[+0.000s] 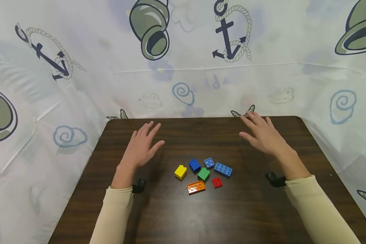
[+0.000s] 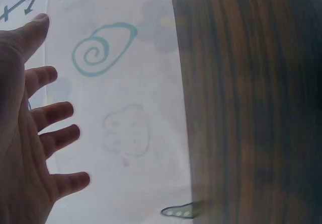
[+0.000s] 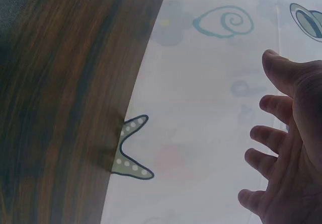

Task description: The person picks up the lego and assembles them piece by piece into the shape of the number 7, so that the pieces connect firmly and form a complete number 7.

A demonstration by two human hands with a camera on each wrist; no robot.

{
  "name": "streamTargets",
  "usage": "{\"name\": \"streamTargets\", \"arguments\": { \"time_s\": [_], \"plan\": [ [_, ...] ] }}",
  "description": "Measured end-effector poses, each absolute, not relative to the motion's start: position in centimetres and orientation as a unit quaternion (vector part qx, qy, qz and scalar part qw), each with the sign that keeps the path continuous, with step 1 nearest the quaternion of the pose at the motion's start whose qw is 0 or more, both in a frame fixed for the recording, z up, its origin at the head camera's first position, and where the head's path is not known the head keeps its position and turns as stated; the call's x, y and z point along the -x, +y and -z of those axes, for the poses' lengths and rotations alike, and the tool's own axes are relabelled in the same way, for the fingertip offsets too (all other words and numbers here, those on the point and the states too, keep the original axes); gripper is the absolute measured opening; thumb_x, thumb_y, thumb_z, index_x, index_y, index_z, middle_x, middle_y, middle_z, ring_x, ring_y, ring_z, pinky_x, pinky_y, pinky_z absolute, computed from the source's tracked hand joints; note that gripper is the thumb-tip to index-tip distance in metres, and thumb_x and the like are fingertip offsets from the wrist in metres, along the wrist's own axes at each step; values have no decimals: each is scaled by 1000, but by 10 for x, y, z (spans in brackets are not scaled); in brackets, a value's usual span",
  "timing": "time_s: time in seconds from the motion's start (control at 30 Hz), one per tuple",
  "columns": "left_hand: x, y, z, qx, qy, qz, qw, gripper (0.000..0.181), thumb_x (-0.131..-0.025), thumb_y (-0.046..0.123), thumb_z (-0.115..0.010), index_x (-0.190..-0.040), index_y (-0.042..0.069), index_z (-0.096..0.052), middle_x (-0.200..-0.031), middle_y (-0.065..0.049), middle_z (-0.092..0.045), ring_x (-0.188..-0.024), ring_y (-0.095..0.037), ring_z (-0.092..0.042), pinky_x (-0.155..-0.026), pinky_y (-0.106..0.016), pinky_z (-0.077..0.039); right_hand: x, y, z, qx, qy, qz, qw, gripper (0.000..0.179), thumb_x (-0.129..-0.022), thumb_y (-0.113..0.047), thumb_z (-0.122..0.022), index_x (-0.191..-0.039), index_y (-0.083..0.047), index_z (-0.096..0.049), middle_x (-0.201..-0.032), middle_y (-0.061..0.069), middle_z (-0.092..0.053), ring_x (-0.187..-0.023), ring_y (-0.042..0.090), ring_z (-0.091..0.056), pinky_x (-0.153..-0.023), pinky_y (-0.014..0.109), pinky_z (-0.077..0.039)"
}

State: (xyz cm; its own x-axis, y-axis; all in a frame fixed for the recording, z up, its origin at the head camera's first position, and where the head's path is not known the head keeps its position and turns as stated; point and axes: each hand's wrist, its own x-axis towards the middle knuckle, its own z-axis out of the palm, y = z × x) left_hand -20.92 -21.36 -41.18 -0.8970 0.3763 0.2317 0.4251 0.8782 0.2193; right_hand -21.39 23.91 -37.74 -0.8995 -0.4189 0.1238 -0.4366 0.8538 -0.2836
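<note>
My left hand [image 1: 139, 147] is held over the left part of the table, fingers spread, with nothing in it. On the other side, the right hand [image 1: 263, 135] hovers with spread fingers and is likewise without any object. Between them lies a loose group of toy building bricks: a yellow brick [image 1: 180, 172], a dark blue brick [image 1: 195, 165], a small blue brick [image 1: 209, 163], a longer blue brick [image 1: 223, 169], a green brick [image 1: 203, 174], an orange brick [image 1: 196, 187] and a red brick [image 1: 217, 182]. Neither hand touches them. Both wrist views show the hands' spread fingers against the curtain.
The dark wooden table [image 1: 170, 217] has rounded far corners. A white curtain [image 1: 201, 44] printed with anchors, shells and starfish hangs along its back and sides. Black wrist mounts [image 1: 139, 186] show beside both sleeves.
</note>
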Motion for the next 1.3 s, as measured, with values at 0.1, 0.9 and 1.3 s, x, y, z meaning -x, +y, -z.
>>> {"name": "streamTargets", "arguments": {
  "time_s": [0.1,0.9,1.3],
  "plan": [
    [207,-211,418,211,-961,168,63,71,-99,54,-48,-157,20,-25,-153,-16,-33,-136,-39,-36,-106,-61,-31,212,237,383,-226,-960,-163,32,68,-101,-43,-51,-155,-8,-27,-160,20,-19,-146,40,-14,-112,65,-4],
    [164,-147,486,134,-974,173,-57,60,-95,55,-55,-137,12,-53,-121,-10,-56,-88,-25,-63,-80,-46,-53,168,138,469,-258,-950,-166,-57,38,-95,-40,-63,-124,-15,-69,-97,-4,-70,-79,11,-60,-66,32,-52],
    [153,-130,504,104,-982,152,-33,58,-86,54,-69,-127,15,-58,-107,-8,-56,-79,-20,-56,-73,-38,-52,163,117,480,-244,-957,-144,-65,42,-94,-50,-61,-121,-19,-70,-107,-2,-71,-86,15,-64,-68,35,-52]
  ]
}}
